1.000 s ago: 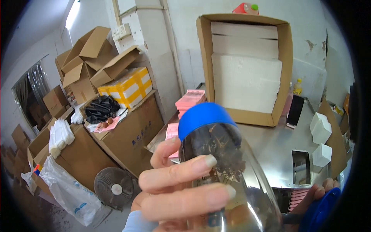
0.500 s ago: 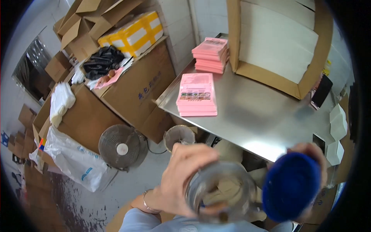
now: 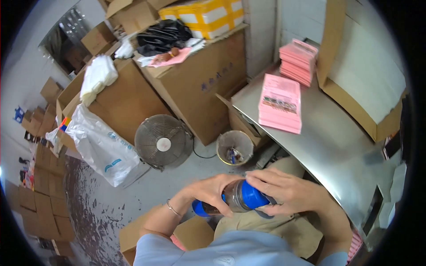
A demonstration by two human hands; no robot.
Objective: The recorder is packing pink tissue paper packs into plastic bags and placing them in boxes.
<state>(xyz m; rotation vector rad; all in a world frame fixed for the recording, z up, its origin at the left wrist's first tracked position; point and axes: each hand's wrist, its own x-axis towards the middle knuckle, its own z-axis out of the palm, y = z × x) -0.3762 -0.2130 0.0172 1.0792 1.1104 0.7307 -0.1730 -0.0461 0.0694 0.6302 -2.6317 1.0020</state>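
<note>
A clear water bottle (image 3: 234, 195) with a blue base lies tilted sideways above my lap. My left hand (image 3: 206, 191) is wrapped round its body. At the other end my right hand (image 3: 286, 190) grips the blue lid (image 3: 252, 195), which now sits on the bottle's mouth. A dark strap or loop hangs beside the lid, under my right fingers. Part of the bottle's body is hidden behind my left fingers.
A steel table (image 3: 333, 153) stands to the right, bearing pink printed stacks (image 3: 280, 104) and an upright open carton (image 3: 333, 35). Ahead on the floor are a waste bin (image 3: 224, 144) and a round fan (image 3: 163, 144). A white plastic bag (image 3: 100, 144) leans against boxes (image 3: 128, 106) at left.
The lid, held apart from the bottle before, is now on its mouth. The bottle has turned onto its side and both hands have come together. The view has swung left.
</note>
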